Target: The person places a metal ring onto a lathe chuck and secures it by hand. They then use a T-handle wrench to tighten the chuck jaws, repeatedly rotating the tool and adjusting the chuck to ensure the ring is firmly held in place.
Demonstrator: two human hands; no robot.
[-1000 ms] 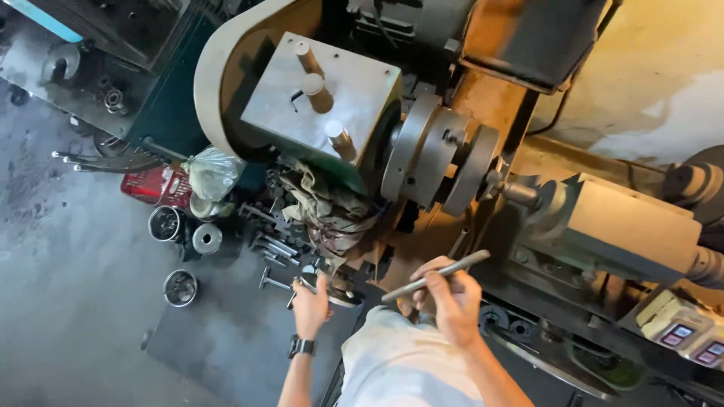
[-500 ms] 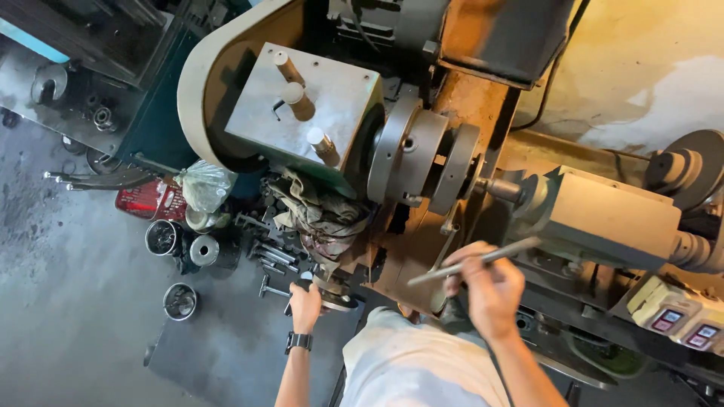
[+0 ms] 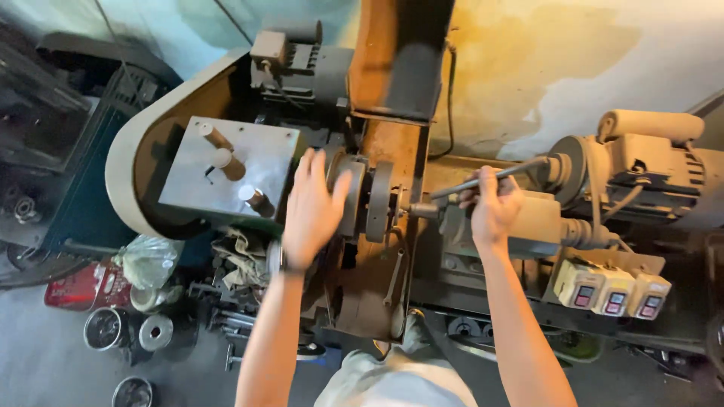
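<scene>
Both hands have risen to the lathe: left hand [image 3: 313, 207] lies spread flat against the chuck [image 3: 360, 197], right hand [image 3: 492, 205] clamps a metal rod [image 3: 494, 175] above the tailstock [image 3: 528, 218]; nothing yet sits in the chuck

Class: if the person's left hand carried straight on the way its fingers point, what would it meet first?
Most likely the round chuck of the lathe: the left hand, fingers spread, is right at it, though depth is unclear.

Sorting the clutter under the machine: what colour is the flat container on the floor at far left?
Red, seen in the head view, beside a bagged bundle.
</scene>
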